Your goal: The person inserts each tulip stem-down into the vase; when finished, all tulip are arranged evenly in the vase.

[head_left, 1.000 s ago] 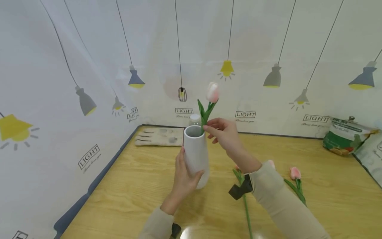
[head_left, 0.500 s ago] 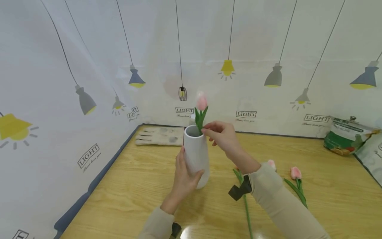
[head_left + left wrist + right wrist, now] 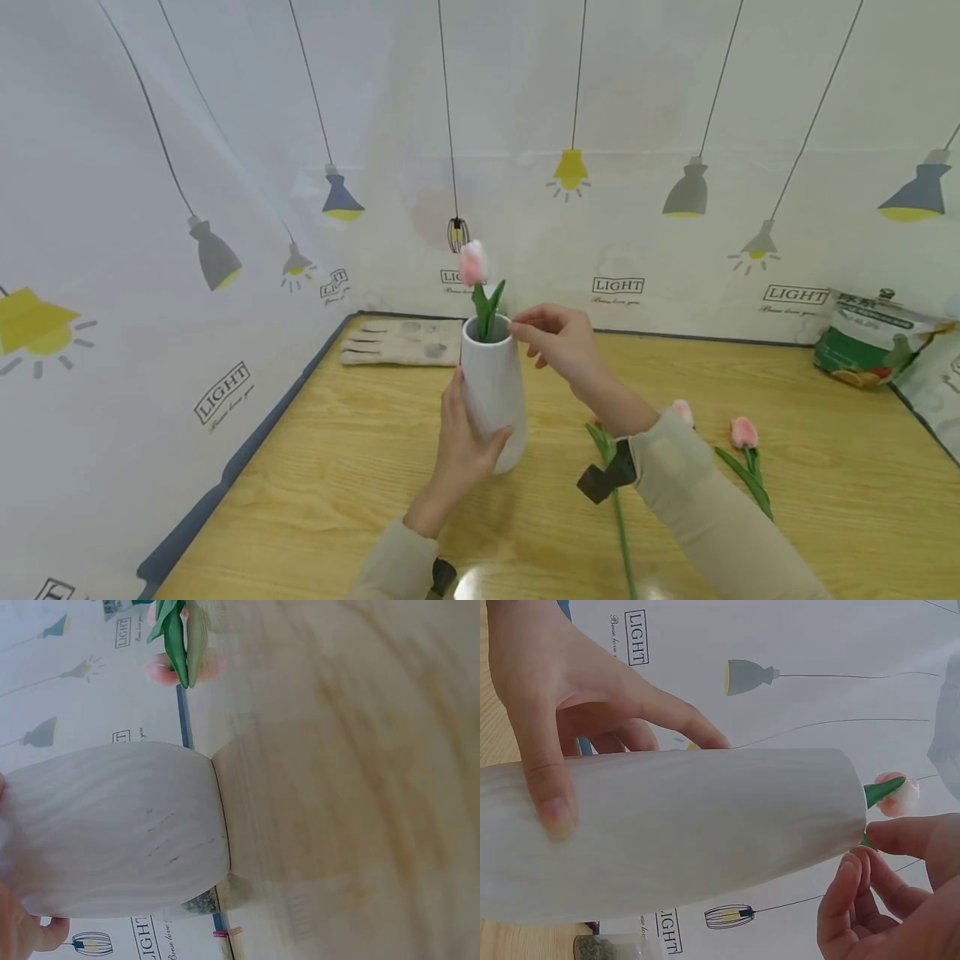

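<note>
Left hand (image 3: 459,446) grips vase (image 3: 491,392); tulip (image 3: 476,275) stands just beside right hand (image 3: 564,342).

My left hand (image 3: 459,450) wraps the vase (image 3: 492,392) standing mid-table (image 3: 337,467); a tulip (image 3: 477,283) stands in it, my right hand (image 3: 562,342) just right of its mouth. Two tulips (image 3: 742,454) lie farther right, a glove (image 3: 401,342) behind.

Vase (image 3: 492,392) and tulip (image 3: 474,265), mid-table.

I see a plain white vase, narrow at the mouth and wider at the base, standing upright on the wooden top; my left hand (image 3: 459,446) wraps its lower body. A pink tulip with green leaves sits in the mouth, leaning slightly left, bloom clear above the rim. My right hand (image 3: 562,342) is at the rim by the leaves.
</note>
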Motion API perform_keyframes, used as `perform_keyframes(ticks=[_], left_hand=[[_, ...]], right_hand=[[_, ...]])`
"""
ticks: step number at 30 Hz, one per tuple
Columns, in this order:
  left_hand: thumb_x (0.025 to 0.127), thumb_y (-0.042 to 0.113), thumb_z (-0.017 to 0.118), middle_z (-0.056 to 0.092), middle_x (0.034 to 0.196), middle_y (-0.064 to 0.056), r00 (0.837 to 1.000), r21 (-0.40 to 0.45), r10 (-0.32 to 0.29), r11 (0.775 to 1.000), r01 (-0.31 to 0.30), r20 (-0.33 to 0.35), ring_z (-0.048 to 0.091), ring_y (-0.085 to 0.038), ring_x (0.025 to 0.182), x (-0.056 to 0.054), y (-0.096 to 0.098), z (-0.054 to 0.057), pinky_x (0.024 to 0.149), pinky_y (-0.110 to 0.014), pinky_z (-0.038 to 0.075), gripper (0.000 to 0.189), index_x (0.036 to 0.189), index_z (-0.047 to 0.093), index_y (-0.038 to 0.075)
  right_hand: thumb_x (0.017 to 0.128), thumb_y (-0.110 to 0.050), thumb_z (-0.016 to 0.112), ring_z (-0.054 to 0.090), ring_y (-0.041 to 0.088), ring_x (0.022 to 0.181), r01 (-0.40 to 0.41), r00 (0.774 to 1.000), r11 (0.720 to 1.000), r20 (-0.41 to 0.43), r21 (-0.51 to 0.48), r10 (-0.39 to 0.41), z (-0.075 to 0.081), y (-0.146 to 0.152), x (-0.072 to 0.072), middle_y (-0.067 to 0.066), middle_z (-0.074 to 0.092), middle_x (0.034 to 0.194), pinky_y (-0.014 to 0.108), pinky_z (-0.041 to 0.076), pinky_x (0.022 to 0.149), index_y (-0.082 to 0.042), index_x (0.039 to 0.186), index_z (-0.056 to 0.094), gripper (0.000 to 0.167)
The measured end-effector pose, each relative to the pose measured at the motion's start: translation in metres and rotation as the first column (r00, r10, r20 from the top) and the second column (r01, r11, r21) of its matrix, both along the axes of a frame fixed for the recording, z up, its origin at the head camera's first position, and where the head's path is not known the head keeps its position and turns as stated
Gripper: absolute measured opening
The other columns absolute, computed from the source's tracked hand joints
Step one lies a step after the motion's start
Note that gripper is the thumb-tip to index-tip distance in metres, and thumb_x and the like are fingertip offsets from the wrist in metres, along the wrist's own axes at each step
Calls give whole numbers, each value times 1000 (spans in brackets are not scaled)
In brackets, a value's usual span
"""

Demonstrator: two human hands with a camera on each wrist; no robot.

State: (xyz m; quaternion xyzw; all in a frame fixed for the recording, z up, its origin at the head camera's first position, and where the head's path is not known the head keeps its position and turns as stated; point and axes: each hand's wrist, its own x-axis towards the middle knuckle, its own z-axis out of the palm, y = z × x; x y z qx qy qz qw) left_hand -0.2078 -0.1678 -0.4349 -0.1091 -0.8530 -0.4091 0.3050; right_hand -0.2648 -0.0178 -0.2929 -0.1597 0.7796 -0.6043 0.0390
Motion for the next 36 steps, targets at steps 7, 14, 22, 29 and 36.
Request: perform_keyframes(ticks=[7,14,22,29,36], left_hand=[[71,16,73,24,137,-17,999,2,-1,1000,1,-43,34,-33,122,0,1,-1,93,-54,37,100,142,3,12],[70,16,74,26,137,-18,998,-3,-10,1000,10,-61,33,-33,123,-1,1,-3,94,-53,37,100,142,4,9],[69,15,74,26,136,-19,997,7,-8,1000,8,-76,33,-33,123,0,2,-1,95,-53,36,101,142,5,8],[69,16,74,27,136,-19,997,18,-3,1000,4,-71,33,-33,123,-2,3,-2,95,-52,36,100,142,6,8],[67,17,76,29,134,-21,991,12,19,1000,-17,-132,34,-34,122,-3,3,-2,95,-51,35,99,141,10,4]], right_hand=[[82,-23,61,52,8,59,27,1000,999,-3,-28,-27,-5,18,-6,-8,57,71,22,47,52,2,98,63,30],[83,-24,59,53,6,59,55,998,996,10,71,-56,-29,61,-17,-12,57,68,24,48,53,7,100,61,35],[86,-32,55,54,8,65,83,991,964,77,254,-106,-73,125,-29,-8,57,74,28,50,58,6,111,56,46],[86,-30,54,54,8,58,64,991,936,85,345,-99,-99,150,-27,-4,60,73,29,47,50,6,110,58,43],[85,-25,57,57,21,61,5,999,924,47,382,-25,-128,152,-20,14,64,82,34,48,50,3,103,62,33]])
